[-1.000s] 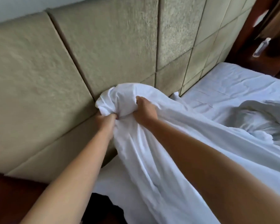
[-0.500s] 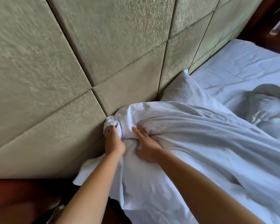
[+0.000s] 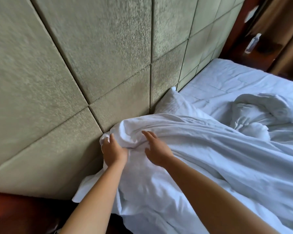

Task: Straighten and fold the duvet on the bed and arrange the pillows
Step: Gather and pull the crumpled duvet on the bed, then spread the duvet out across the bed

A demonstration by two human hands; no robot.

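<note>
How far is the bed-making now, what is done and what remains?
Done: the duvet corner lies up at the headboard. In hand: the left hand holds that corner in its grip, the right hand lies flat, smoothing. Left: the far duvet part is bunched, nothing is folded, and the pillow sits half under the duvet.

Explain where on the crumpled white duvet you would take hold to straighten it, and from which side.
Grip the bunched corner of the white duvet against the padded beige headboard, coming from the near bedside edge. The left hand already holds that corner, and the folds fan out from it, so pulling there would probably draw them flat.
</note>
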